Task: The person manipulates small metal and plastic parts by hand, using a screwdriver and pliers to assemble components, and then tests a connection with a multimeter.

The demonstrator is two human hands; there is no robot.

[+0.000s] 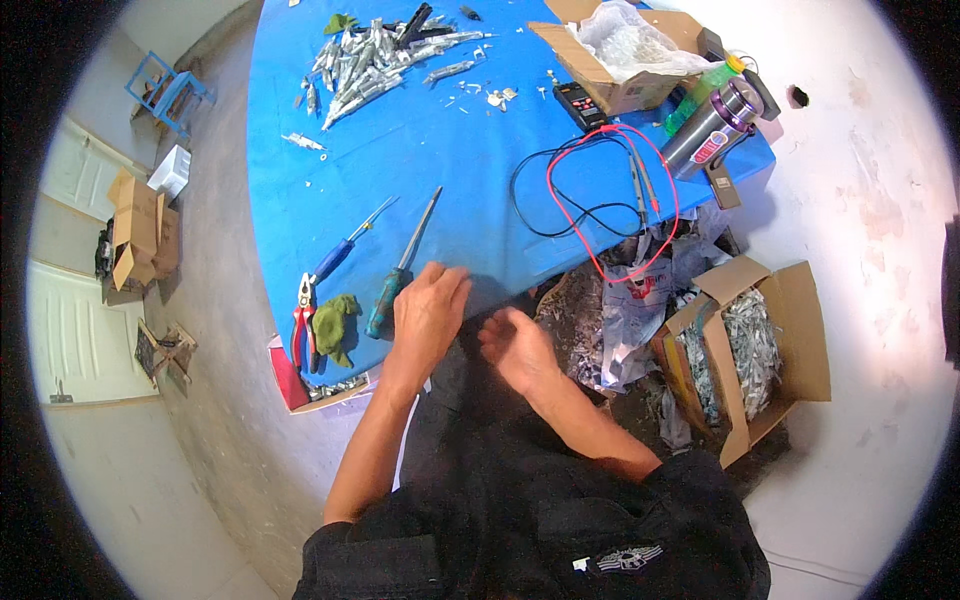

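My left hand [430, 308] is at the near edge of the blue-covered table [430, 140], back up, its fingers bent and close together. Whatever they hold, if anything, is hidden. Just left of it lies a screwdriver [385, 303] with a green handle and a long shaft. My right hand [520, 348] is turned partly palm up just off the table edge, fingers loosely curled, and I see nothing in it. Further left are a blue-handled screwdriver [333, 260], red-and-blue pliers [303, 312] and a crumpled green cloth [336, 328].
A pile of silvery tube-like parts [365, 65] lies at the far side. A multimeter [580, 105] with red and black leads, a steel flask [712, 128] and a carton [625, 85] stand at right. Below, a cardboard box [755, 360] holds silvery pieces.
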